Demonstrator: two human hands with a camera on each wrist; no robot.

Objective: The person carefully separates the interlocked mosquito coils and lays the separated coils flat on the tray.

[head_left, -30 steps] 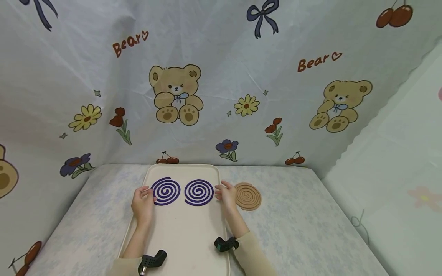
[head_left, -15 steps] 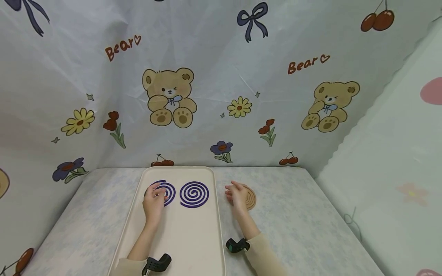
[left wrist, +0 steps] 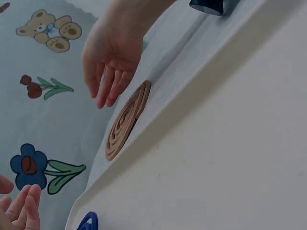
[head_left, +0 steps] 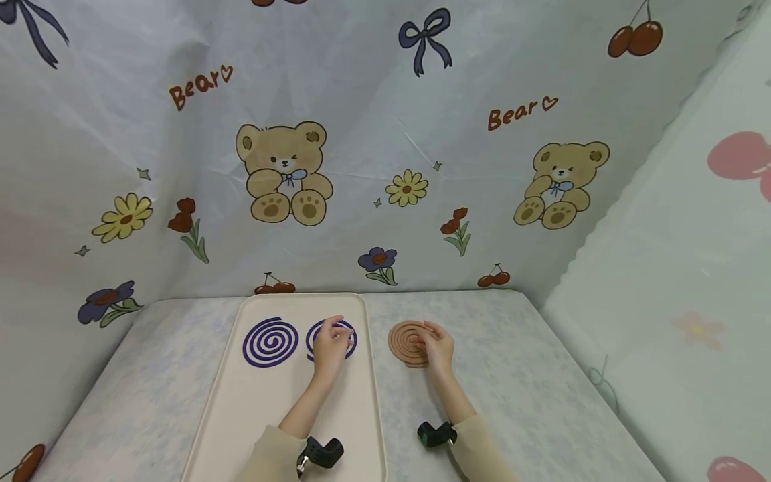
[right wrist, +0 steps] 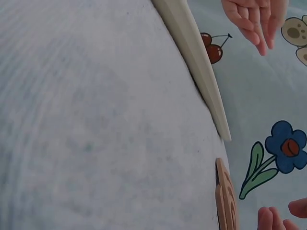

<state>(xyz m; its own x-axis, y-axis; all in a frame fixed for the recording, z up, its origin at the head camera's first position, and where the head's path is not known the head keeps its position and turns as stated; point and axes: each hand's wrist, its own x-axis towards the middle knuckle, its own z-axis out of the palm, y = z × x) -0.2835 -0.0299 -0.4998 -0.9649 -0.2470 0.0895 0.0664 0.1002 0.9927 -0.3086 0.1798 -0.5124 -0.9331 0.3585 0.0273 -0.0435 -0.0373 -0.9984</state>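
Observation:
My left hand (head_left: 330, 345) hovers over the right-hand blue spiral coil (head_left: 310, 340) and covers much of it in the head view. Its fingers are loosely bent with nothing between them. The other blue coil (head_left: 270, 342), flat like a mosquito coil, lies at the far left of the cream tray (head_left: 289, 408). My right hand (head_left: 438, 349) hangs at the right edge of a tan spiral coil (head_left: 405, 345) lying on the table. In the left wrist view the right hand's relaxed fingers (left wrist: 110, 86) show above that tan coil, holding nothing.
The tray's raised right rim (head_left: 376, 402) runs between the tan coil and the blue ones. Both wrists carry black cameras, one (head_left: 436, 435) on the right. A curtain (head_left: 337, 261) printed with bears closes off the table's back, and a thin cord (head_left: 605, 385) hangs at the right.
Both hands have moved right: the left from the tray's left edge across to the right blue coil, the right from the tray's right rim past the tan coil. The coils stay put while the view shifts slightly.

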